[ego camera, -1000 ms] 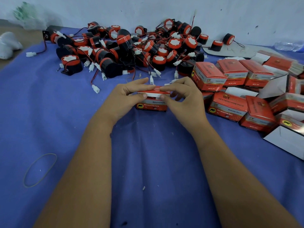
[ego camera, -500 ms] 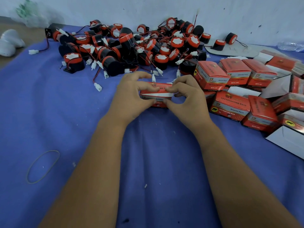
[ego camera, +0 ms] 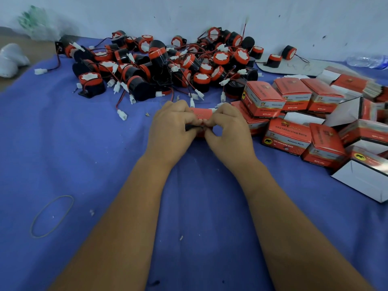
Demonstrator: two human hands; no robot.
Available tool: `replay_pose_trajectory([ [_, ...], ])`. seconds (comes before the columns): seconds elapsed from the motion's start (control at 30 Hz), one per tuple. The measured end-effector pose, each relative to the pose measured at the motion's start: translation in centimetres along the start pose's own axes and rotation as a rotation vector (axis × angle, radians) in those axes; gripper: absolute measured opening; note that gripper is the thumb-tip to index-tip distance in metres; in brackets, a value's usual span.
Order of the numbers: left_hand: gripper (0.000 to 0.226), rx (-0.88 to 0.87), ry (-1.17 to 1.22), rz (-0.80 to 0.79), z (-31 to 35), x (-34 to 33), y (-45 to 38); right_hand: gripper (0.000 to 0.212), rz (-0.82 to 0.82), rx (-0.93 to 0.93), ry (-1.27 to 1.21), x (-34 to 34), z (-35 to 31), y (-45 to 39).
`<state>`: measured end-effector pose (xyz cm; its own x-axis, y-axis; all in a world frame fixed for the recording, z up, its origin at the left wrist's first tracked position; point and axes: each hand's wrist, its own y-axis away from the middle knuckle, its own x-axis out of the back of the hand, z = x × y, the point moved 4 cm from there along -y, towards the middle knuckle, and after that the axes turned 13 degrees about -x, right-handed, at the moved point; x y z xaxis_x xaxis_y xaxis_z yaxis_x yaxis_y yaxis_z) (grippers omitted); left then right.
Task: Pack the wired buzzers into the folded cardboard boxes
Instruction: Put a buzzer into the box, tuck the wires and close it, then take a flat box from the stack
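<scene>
Both hands close on one small red box at the middle of the blue-covered desk

The left hand and right hand meet round the box, fingers curled and gripping it from either side, thumbs touching at its near face; most of the box is hidden. Behind lies a heap of buzzers, black and red, wires and white plugs tangled. To the right are filled boxes, just beside the right hand, with open white-lined ones further right. A rubber band lies well apart, near left
</scene>
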<state>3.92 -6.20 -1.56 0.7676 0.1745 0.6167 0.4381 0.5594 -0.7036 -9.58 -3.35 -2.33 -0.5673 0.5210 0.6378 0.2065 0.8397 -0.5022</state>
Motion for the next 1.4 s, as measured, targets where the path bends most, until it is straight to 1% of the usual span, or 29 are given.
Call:
replay_pose_trajectory([
  [0.1,0.006,0.058,0.097,0.065,0.0,0.3,0.4,0.024,-0.131,-0.112,-0.09,-0.7,0.2,0.4],
  [0.17,0.01,0.16,0.25,0.163,-0.3,0.8,0.5,0.032,-0.187,-0.135,-0.131,-0.8,0.3,0.5],
  [0.23,0.017,0.298,0.445,0.282,-0.6,1.3,0.6,0.04,-0.167,-0.124,-0.083,-0.4,0.3,0.5],
  [0.27,0.02,0.339,0.518,0.328,-0.7,1.4,0.6,0.045,-0.154,-0.119,-0.054,-0.2,0.2,0.6],
  [0.33,0.023,0.375,0.617,0.387,-0.8,1.5,0.6,0.052,-0.126,-0.109,-0.023,0.3,-0.2,0.9],
  [0.43,0.026,0.408,0.68,0.436,-0.8,1.2,0.8,0.048,0.013,-0.069,-0.008,1.7,-1.3,1.7],
  [0.5,0.028,0.447,0.644,0.377,-1.0,0.6,1.2,0.045,0.114,-0.06,-0.025,3.2,-1.7,2.5],
  [0.57,0.029,0.495,0.578,0.262,-1.4,-0.2,1.6,0.046,0.232,-0.075,-0.056,5.3,-1.4,3.4],
  [0.63,0.029,0.511,0.546,0.189,-1.6,-0.7,1.8,0.047,0.406,-0.093,-0.066,7.8,-0.6,4.3],
  [0.73,0.029,0.49,0.551,0.152,-1.1,-0.8,1.4,0.05,0.631,-0.216,-0.076,11.9,1.7,5.4],
  [0.8,0.027,0.481,0.597,0.141,-0.5,-1.1,0.7,0.048,0.696,-0.316,-0.036,14.4,3.8,5.9],
  [0.87,0.022,0.478,0.653,0.116,0.2,-1.8,-0.6,0.044,0.686,-0.425,0.054,16.5,5.8,6.3],
  [0.97,0.016,0.459,0.714,0.014,1.4,-3.4,-3.3,0.044,0.611,-0.543,0.286,18.5,7.8,6.5],
  [1.07,0.019,0.43,0.755,-0.071,2.1,-5.9,-6.2,0.046,0.592,-0.575,0.473,19.3,8.3,6.0],
  [1.17,0.024,0.429,0.816,-0.099,2.9,-8.2,-9.0,0.045,0.598,-0.585,0.563,19.0,8.1,4.9],
  [1.23,0.03,0.432,0.817,-0.182,3.2,-9.8,-9.9,0.044,0.554,-0.555,0.633,18.2,7.7,4.5],
  [1.3,0.032,0.447,0.8,-0.277,3.1,-11.0,-10.0,0.049,0.512,-0.564,0.659,17.9,7.7,4.4],
  [1.37,0.027,0.459,0.827,-0.318,2.9,-11.2,-10.0,0.056,0.509,-0.634,0.567,18.7,7.8,3.9],
  [1.4,0.027,0.457,0.832,-0.33,2.9,-10.9,-10.1,0.055,0.528,-0.648,0.502,19.3,7.7,3.3],
])
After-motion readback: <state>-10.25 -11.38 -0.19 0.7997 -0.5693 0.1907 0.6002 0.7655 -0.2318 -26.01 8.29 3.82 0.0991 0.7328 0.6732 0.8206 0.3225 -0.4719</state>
